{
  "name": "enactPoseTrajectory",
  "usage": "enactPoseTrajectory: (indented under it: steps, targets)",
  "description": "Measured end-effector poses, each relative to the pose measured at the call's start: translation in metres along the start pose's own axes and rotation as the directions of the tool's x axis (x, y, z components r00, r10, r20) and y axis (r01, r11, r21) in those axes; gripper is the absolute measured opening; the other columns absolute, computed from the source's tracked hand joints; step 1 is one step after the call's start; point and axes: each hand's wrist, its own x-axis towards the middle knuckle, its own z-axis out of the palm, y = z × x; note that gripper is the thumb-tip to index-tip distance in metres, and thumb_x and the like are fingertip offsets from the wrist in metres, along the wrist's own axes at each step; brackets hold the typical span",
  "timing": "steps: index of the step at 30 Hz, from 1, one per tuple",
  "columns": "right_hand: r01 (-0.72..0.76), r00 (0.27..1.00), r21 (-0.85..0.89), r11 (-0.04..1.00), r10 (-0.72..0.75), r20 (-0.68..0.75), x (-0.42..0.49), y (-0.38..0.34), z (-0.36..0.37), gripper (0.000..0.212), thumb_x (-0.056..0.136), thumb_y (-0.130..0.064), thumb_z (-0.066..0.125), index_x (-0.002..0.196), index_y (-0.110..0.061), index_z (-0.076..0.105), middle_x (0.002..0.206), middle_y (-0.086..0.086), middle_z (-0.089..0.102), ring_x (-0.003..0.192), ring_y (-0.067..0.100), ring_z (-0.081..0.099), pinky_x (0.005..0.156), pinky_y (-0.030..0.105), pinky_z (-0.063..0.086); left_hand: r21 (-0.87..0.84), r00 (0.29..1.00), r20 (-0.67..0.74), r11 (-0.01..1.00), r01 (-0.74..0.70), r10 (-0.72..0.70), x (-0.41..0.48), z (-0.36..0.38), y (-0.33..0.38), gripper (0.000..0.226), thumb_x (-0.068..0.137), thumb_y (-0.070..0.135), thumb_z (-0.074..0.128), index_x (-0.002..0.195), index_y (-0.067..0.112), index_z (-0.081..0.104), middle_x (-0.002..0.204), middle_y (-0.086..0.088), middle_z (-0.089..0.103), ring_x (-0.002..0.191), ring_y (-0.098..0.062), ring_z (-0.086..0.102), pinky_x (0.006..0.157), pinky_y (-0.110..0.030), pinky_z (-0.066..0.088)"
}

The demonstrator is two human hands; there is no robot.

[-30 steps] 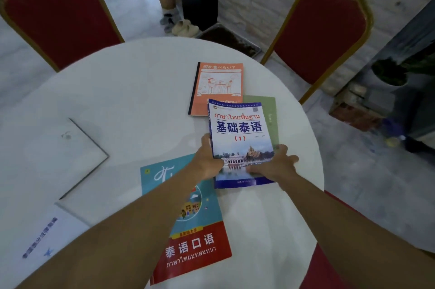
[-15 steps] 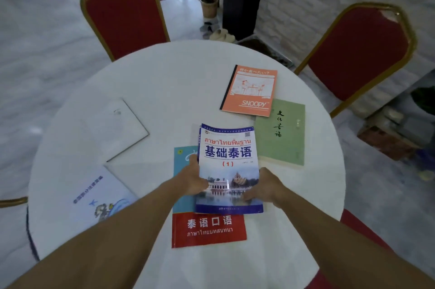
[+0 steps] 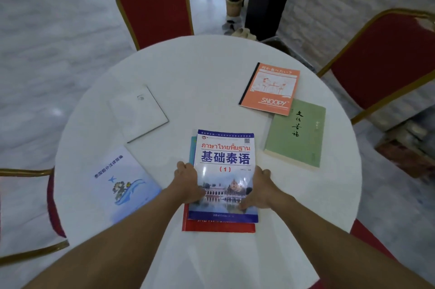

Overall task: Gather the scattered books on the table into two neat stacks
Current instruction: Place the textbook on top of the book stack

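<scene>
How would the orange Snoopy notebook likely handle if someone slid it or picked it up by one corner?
The orange Snoopy notebook looks very thin with a soft cover, so it would probably flex and droop from one corner. It seems light. It lies flat, with its near corner overlapping the green book, so a push toward that book might ride it further on top.
</scene>
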Motion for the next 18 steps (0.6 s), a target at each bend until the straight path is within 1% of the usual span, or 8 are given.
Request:
enactPoseTrajectory:
  steps: [3,6,9,11,13,14,15,18]
  targets:
    - [0.0,1.0,-0.042,0.999,0.001,0.011,0.0,0.001,0.001,0.111,0.059,-0.022,0.099,0.144,-0.012,0.028,0.139,0.008,0.033,0.128,0.025,0.047,0.099,0.033,0.048,-0.045,1.0,-0.011,0.999,0.018,-0.018,-0.001,-0.003,-0.003,0.078,0.08,0.035,0.079,0.136,0.005,0.032,0.134,-0.013,0.034,0.121,-0.024,0.048,0.099,-0.035,0.051]
    - [0.016,1.0,-0.093,0.996,-0.014,0.022,0.003,0.0,0.001,0.107,0.062,-0.021,0.097,0.144,-0.012,0.029,0.14,0.009,0.034,0.131,0.025,0.047,0.1,0.033,0.048,-0.087,0.999,-0.042,0.996,0.03,-0.034,-0.002,-0.003,-0.004,0.079,0.08,0.033,0.08,0.136,0.007,0.031,0.137,-0.013,0.036,0.123,-0.025,0.05,0.098,-0.037,0.051]
    - [0.035,0.998,-0.094,0.995,-0.03,0.047,0.005,-0.001,0.001,0.109,0.063,-0.019,0.096,0.146,-0.014,0.026,0.141,0.009,0.032,0.132,0.026,0.046,0.101,0.034,0.049,-0.051,0.999,-0.017,0.998,0.028,-0.029,-0.001,-0.005,-0.002,0.078,0.08,0.037,0.079,0.137,0.009,0.035,0.14,-0.013,0.038,0.125,-0.026,0.051,0.098,-0.037,0.051]
    - [0.064,0.997,-0.027,0.998,-0.063,0.048,0.008,0.001,0.002,0.112,0.067,-0.022,0.094,0.151,-0.02,0.02,0.139,0.01,0.032,0.13,0.028,0.046,0.099,0.036,0.05,-0.025,1.0,-0.011,0.999,0.028,-0.029,0.001,-0.007,-0.001,0.076,0.079,0.037,0.079,0.136,0.009,0.038,0.139,-0.014,0.039,0.123,-0.027,0.052,0.097,-0.037,0.051]
    - [0.085,0.996,0.038,0.996,-0.086,0.031,0.01,0.003,0.002,0.112,0.074,-0.035,0.089,0.155,-0.026,0.012,0.138,0.01,0.032,0.129,0.03,0.046,0.097,0.036,0.049,-0.01,0.999,-0.005,0.999,0.031,-0.031,0.004,-0.009,-0.003,0.075,0.077,0.038,0.081,0.133,0.01,0.041,0.135,-0.013,0.043,0.118,-0.027,0.054,0.093,-0.036,0.051]
    - [0.085,0.996,0.039,0.996,-0.086,0.029,0.011,0.004,0.003,0.112,0.076,-0.041,0.086,0.157,-0.027,0.009,0.14,0.011,0.031,0.13,0.03,0.045,0.097,0.036,0.049,-0.005,1.0,0.002,1.0,0.028,-0.028,0.004,-0.01,-0.004,0.074,0.075,0.039,0.083,0.131,0.011,0.043,0.133,-0.013,0.046,0.116,-0.027,0.055,0.092,-0.035,0.052]
    - [0.077,0.996,0.024,0.997,-0.077,0.033,0.012,0.004,0.003,0.116,0.078,-0.042,0.085,0.159,-0.025,0.004,0.145,0.012,0.028,0.132,0.031,0.044,0.099,0.036,0.049,0.001,1.0,0.012,1.0,0.021,-0.021,0.004,-0.01,-0.004,0.073,0.073,0.039,0.084,0.13,0.011,0.045,0.131,-0.012,0.05,0.113,-0.026,0.057,0.091,-0.035,0.052]
    - [0.038,0.998,-0.02,0.999,-0.037,0.048,0.013,0.004,0.004,0.127,0.08,-0.034,0.085,0.161,-0.02,-0.013,0.158,0.015,0.014,0.14,0.033,0.04,0.106,0.037,0.046,0.014,0.999,0.036,1.0,-0.001,0.001,0.005,-0.012,-0.005,0.072,0.07,0.035,0.088,0.126,0.012,0.05,0.127,-0.009,0.059,0.108,-0.025,0.061,0.09,-0.036,0.054]
